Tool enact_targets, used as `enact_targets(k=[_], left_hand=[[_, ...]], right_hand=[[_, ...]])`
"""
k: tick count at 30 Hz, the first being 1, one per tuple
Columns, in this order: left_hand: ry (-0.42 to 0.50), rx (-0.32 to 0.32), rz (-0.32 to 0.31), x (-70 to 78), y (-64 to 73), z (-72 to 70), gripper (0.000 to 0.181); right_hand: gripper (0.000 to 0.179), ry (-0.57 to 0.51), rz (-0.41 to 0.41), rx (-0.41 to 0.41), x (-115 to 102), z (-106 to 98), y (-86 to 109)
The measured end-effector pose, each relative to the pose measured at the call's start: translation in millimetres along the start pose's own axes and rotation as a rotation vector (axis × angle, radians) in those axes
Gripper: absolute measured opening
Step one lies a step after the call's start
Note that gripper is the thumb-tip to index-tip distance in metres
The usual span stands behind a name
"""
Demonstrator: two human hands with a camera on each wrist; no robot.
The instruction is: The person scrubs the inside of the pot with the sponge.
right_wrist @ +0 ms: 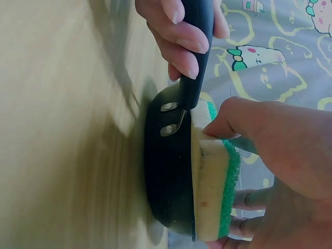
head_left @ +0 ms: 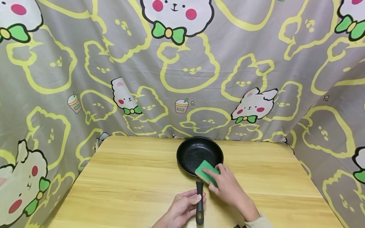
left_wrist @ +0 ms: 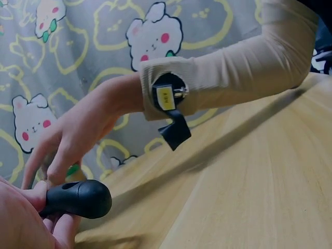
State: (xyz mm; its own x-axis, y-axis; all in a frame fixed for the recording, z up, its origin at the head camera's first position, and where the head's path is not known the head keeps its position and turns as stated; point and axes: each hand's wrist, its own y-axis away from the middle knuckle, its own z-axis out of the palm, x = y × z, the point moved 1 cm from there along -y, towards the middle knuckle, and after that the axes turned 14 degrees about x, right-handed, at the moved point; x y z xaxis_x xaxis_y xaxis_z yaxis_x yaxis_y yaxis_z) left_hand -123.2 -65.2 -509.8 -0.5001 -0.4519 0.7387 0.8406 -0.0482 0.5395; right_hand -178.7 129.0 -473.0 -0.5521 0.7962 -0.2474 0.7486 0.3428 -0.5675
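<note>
A black frying pan [head_left: 194,155] stands on the wooden table, its handle [head_left: 200,205] pointing toward me. My left hand [head_left: 185,205] grips that handle, thumb on top and fingers beneath; the handle's rounded end [left_wrist: 93,198] sticks out past it in the left wrist view. My right hand [head_left: 228,185] holds a sponge [head_left: 206,173] with a green scouring face up and a pale foam side down. The sponge [right_wrist: 210,181] lies across the pan's near right rim, foam against the rim. In the right wrist view the thumb presses the sponge's edge, and the other fingers lie over its green face.
The wooden table [head_left: 128,177] extends around the pan on both sides. Behind it and along the sides hangs a grey curtain [head_left: 194,82] with cartoon animals, meeting the table's back edge close to the pan. A dark wrist strap [left_wrist: 168,93] sits over the right sleeve.
</note>
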Motion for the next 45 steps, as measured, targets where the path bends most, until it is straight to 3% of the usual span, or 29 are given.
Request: enact_targets(k=[15, 25, 33, 45], left_hand=[[-0.016, -0.004, 0.008, 0.0, -1.9, -1.0, 0.047], [-0.012, 0.000, -0.002, -0.5, -0.8, -3.4, 0.049], [-0.018, -0.011, 0.000, 0.5, -0.1, -1.3, 0.048], [-0.018, -0.010, -0.001, 0.6, -0.7, -0.4, 0.050]], right_hand=[[0.064, -0.080, 0.119, -0.016, 0.6, -12.0, 21.0], [0.062, -0.146, 0.250, -0.187, 18.1, -27.8, 26.2], [0.060, -0.065, 0.358, -0.232, 31.2, -32.5, 33.6], [0.058, 0.114, 0.439, -0.143, 43.8, -19.5, 37.0]])
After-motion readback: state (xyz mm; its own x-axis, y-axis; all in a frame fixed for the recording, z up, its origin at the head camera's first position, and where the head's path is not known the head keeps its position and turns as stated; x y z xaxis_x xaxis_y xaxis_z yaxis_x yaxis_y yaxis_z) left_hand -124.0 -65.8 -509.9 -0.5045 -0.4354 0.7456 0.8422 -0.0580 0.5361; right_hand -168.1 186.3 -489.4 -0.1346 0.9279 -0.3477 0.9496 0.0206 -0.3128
